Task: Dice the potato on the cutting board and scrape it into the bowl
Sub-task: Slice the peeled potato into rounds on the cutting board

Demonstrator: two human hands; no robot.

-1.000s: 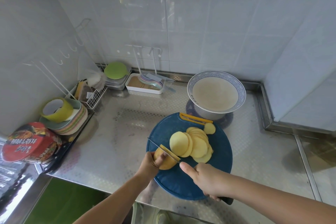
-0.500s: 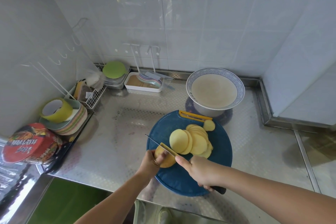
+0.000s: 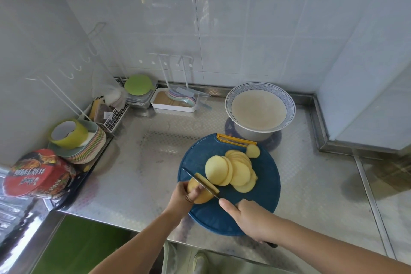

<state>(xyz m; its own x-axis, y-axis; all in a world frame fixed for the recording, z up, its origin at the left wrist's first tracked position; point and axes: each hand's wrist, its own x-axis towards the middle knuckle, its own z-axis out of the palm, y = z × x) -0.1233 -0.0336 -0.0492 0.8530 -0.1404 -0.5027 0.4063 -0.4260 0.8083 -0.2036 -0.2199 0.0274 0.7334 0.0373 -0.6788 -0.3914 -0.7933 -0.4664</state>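
**Last nub of potato is the fiddly bit**

The left hand [image 3: 182, 198] pinches the leftover potato end [image 3: 204, 198] at the near-left side of the round blue cutting board [image 3: 262, 202], with its fingertips curled right beside the knife [image 3: 191, 175]. The right hand [image 3: 251, 218] is wrapped around the knife handle with one finger stretched forward, and the blade sits partway into the potato. A fan of round slices [image 3: 233, 171] lies overlapped mid-board. One small end piece sits apart by the orange tab [image 3: 231, 140]. The bowl [image 3: 291, 104] stands on the counter [image 3: 144, 162] just beyond the board, with pale liquid already in it.

My take on handling: raw potato is firm and stiff, but the cut faces are wet and starchy, so it's probably slippery. That nub is small and rounded and likely wants to roll, so I'd grip it low on the sides with fingertips tucked back from the blade. The slices look light and thin. Stacked flat they should dice fine, though they'll probably skate over each other, so press down gently from the top.
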